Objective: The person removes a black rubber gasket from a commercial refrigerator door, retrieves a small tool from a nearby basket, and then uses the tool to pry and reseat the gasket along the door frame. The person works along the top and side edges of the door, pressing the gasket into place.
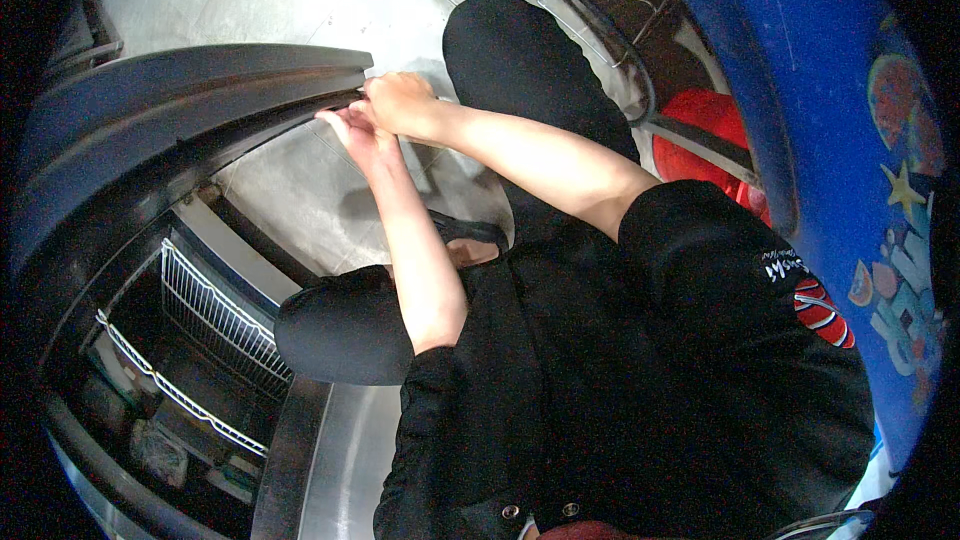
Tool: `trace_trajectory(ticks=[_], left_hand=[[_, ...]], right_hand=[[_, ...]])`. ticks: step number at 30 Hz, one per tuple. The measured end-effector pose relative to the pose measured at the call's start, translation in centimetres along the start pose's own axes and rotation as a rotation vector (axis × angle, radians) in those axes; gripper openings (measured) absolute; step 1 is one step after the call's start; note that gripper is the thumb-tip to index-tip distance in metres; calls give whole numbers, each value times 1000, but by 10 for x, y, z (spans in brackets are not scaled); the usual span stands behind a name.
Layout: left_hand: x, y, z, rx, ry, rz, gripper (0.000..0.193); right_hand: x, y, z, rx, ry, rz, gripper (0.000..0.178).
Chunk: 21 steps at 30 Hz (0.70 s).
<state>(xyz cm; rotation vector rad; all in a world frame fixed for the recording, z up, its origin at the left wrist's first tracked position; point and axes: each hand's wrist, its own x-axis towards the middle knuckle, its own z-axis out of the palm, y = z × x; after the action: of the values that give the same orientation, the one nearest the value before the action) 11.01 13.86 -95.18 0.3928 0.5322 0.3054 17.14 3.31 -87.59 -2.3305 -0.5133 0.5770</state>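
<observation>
An open dark grey door [200, 75], apparently of a fridge or freezer, stands at the upper left. Both hands meet at its near right end. My right hand [400, 102] is closed, fingers curled at the door edge [362, 90]. Just below it, my left hand [362, 130] has its palm turned up and one digit stretched along the door's underside. Its other fingers are partly hidden by the right hand, though it seems to grip the same edge. Whether a small part is pinched between them, I cannot make out.
Inside the dark cabinet at lower left are a white wire basket [220, 315] and several bagged or boxed items [160, 450]. My black-clad knees [530, 65] flank the grey floor [300, 0]. A blue chest with sea pictures [800, 60], wire racking and a red object [700, 130] stand to the right.
</observation>
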Motion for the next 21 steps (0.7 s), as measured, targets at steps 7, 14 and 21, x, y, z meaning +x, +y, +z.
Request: trace_trajectory(ticks=[7, 14, 21], left_hand=[[3, -10, 35, 62, 118, 121, 6], [28, -3, 9, 40, 107, 161, 9], [14, -12, 37, 111, 109, 218, 7]], right_hand=[[5, 12, -15, 221, 67, 9, 28], [10, 10, -21, 156, 106, -85, 43], [10, 6, -18, 197, 222, -102, 44]])
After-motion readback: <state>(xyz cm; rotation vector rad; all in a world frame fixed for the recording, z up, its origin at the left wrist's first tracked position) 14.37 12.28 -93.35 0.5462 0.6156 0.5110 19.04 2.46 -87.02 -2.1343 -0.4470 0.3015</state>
